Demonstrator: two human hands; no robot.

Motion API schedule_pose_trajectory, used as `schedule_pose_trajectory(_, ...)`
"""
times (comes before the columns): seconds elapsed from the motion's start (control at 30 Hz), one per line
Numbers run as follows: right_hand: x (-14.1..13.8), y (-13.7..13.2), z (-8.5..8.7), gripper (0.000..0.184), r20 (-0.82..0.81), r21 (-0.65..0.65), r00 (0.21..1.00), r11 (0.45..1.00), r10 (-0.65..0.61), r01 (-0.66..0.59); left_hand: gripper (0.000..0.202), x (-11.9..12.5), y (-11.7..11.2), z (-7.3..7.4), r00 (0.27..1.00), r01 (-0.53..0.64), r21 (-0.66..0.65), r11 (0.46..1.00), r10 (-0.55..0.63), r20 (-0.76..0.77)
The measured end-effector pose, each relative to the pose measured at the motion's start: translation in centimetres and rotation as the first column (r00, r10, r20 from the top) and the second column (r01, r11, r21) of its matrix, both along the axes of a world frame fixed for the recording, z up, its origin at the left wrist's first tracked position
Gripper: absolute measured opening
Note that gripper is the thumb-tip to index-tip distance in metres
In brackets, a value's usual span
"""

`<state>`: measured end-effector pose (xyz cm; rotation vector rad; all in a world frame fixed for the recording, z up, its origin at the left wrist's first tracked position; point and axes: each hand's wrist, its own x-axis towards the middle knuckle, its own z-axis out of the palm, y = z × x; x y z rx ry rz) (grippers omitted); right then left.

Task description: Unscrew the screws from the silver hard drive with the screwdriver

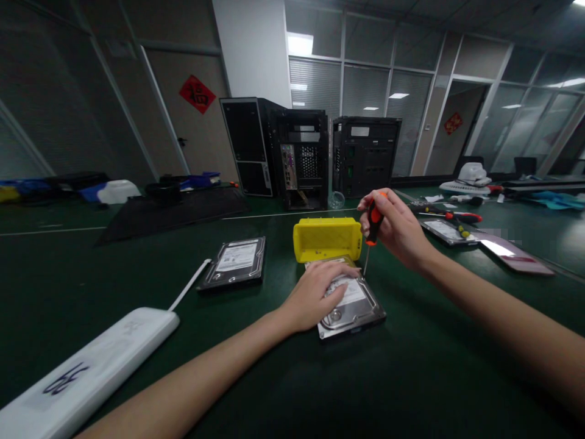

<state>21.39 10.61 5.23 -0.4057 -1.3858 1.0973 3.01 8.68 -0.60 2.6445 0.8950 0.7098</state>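
Left hand flat on a hard drive, screwdriver in the right

Closest to me on the green tabletop [265, 390] is a long white device [114, 356] with a two-character number handwritten in black; can't swear to the digits. Past it, my left hand [313, 296] lies palm down on a hard drive [356, 311], fingers stretched across its white label, print too small to read. The drive sits right in front of me, just this side of a yellow plastic bin [326, 228] with some tiny bits inside.

My right hand [397, 228] is wrapped around an orange-and-black screwdriver [375, 222], forearm angled in, shaft pointing down at the drive's right edge. Can't tell if the tip touches. Hands are near each other but apart.

Off left there's a second hard drive [235, 265], its label also illegible. Over right: a pinkish phone [514, 253] and a third hard drive [448, 231].

Farther back, three black computer cases [301, 152] stand in a row, no brand I can read. Behind them, a door has a red paper diamond [197, 94] with a black character.
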Motion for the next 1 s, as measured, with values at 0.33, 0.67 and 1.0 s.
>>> schedule_pose_trajectory(0.33, 0.2, 0.2, -0.1, 0.021, 0.013, 0.003, 1.000, 1.000, -0.009, 0.009, 0.031, 0.1, -0.1, 0.1, 1.000, 0.004, -0.006, 1.000, -0.004, 0.014)
schedule_pose_trajectory(0.67, 0.3, 0.1, -0.2, 0.024, 0.000, 0.018, 1.000, 1.000, 0.015, -0.015, 0.032, 0.1, -0.1, 0.1, 1.000, 0.005, -0.008, 1.000, -0.005, 0.011)
schedule_pose_trajectory(1.0, 1.1, 0.7, 0.1, 0.010, -0.010, -0.022, 1.000, 1.000, 0.001, -0.001, 0.030, 0.0, -0.1, 0.2, 1.000, 0.012, -0.014, 1.000, -0.012, 0.014)
